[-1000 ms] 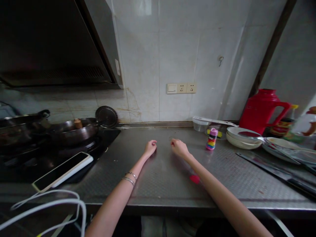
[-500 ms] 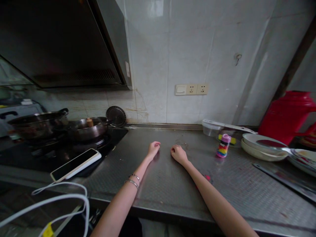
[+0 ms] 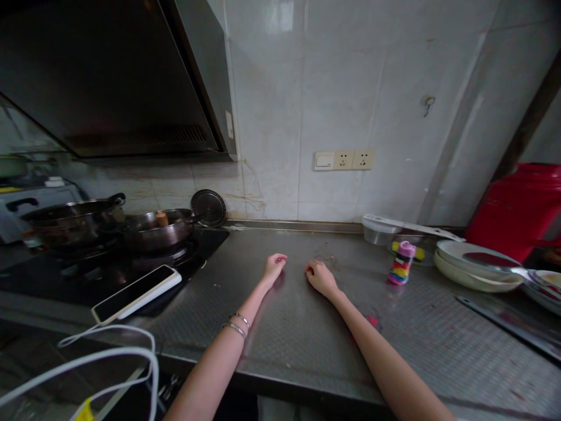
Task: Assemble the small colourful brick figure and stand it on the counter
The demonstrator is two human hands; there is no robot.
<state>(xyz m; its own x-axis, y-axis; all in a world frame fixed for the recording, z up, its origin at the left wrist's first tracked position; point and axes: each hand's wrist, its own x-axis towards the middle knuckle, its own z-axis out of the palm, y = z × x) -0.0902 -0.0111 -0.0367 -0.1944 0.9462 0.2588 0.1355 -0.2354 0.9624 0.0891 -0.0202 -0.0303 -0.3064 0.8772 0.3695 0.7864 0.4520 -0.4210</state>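
My left hand (image 3: 274, 268) rests on the metal countertop (image 3: 280, 327) with its fingers curled in and nothing seen in it. Two silver bangles (image 3: 235, 325) circle that wrist. A short gap to the right, my right hand (image 3: 321, 277) lies on the same surface, loosely closed, also with no object showing. A small red item (image 3: 372, 320) in what looks like clear wrapping is beside my right forearm, partly covered by it. The nearest upright thing to my right hand is a pink bottle (image 3: 401, 263) with a rainbow-coloured label.
To the left, a black stove (image 3: 210, 242) bears a large pot (image 3: 70, 225) and a pan (image 3: 162, 234). A white device with a dark screen (image 3: 135, 295) lies at its edge. At right are a plastic tub (image 3: 377, 231), bowls (image 3: 475, 275), a knife (image 3: 508, 324) and a red thermos (image 3: 515, 210).
The camera view has shifted slightly, so everything appears a little further right and lower. Both hands keep their pose on the countertop.
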